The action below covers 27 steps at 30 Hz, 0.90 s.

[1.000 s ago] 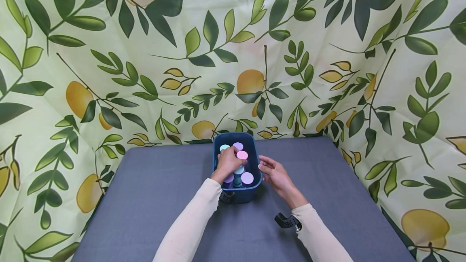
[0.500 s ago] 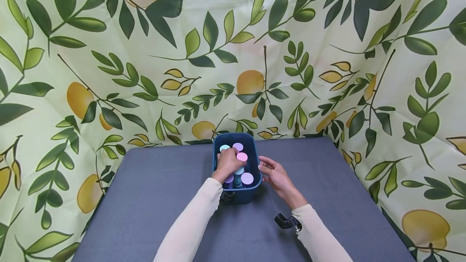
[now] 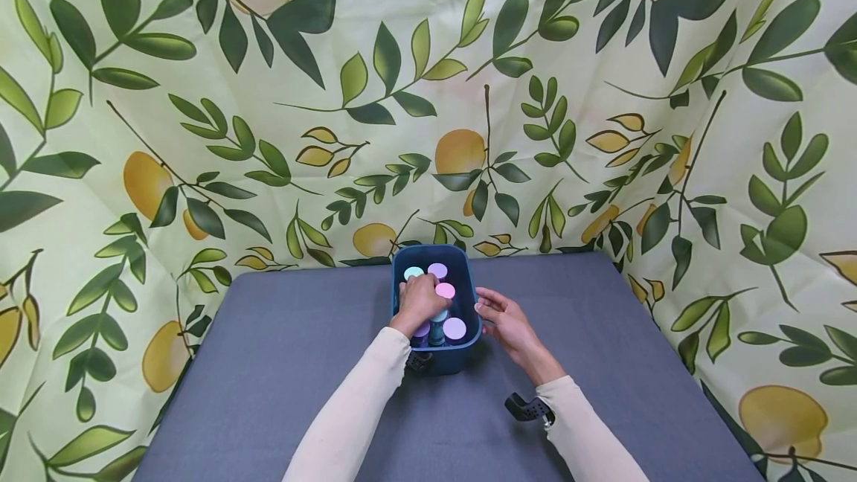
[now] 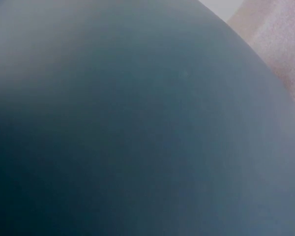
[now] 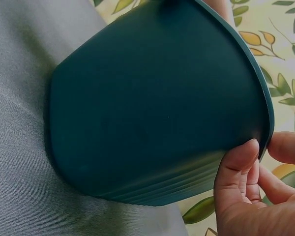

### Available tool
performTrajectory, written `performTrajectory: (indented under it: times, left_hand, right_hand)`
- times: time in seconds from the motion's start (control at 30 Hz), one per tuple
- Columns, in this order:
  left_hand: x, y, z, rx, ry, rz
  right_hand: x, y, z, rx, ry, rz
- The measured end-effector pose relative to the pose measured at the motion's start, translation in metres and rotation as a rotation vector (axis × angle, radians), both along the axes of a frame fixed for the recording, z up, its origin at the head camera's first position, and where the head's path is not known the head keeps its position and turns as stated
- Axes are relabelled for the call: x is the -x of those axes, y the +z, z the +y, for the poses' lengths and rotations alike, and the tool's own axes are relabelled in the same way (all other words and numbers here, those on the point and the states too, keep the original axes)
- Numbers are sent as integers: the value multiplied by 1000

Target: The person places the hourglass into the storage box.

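Observation:
A dark blue bin (image 3: pixel 438 359) stands toward the back of the table, with several bottles with round pastel caps upright inside. My left hand (image 3: pixel 418 296) reaches down into it and grips a bottle with a pink cap (image 3: pixel 445 290); the fingers' lower parts and the bottle's body are hidden. Around it show a mint cap (image 3: pixel 413 272), a lilac cap (image 3: pixel 437 271) and a larger lilac cap (image 3: pixel 454 329). My right hand (image 3: pixel 509 326) is at the bin's right side, relaxed fingertips right at the rim (image 5: pixel 265 93). A blurred dark surface (image 4: pixel 137 123) fills the left wrist view.
The bin rests on a grey cloth-covered table (image 3: pixel 301 363). A leaf-and-lemon patterned curtain (image 3: pixel 415 80) rises behind the table and along both sides. Each wrist carries a black strap, the right strap (image 3: pixel 529 407) showing most clearly.
The pink-capped bottle in my left hand has sunk slightly deeper into the bin. My right hand and the bin hold their places.

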<state>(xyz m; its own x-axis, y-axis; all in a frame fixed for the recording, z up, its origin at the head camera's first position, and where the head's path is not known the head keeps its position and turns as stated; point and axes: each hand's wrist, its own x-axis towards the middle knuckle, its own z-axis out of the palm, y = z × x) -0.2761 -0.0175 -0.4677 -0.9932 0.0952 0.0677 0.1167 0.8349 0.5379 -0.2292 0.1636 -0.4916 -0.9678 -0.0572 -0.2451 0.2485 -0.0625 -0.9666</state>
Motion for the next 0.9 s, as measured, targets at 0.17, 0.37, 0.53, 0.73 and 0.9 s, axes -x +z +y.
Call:
performTrajectory:
  times: [0.17,0.37,0.53,0.73,0.9]
  left_hand:
    - [-1,0,-1,2,-6,11]
    - [-3,0,-3,-26,-8,43]
    - [-5,3,-7,-104,-14,6]
    - [-12,8,-15,-214,-26,19]
    - [-22,18,-23,-297,-64,130]
  right_hand:
    - [0,0,0,3,4,9]
    - [0,0,0,14,-9,-2]
    - [1,-2,0,20,-13,-7]
    - [1,-1,-1,20,-11,-13]
    - [1,0,-2,10,-16,-12]
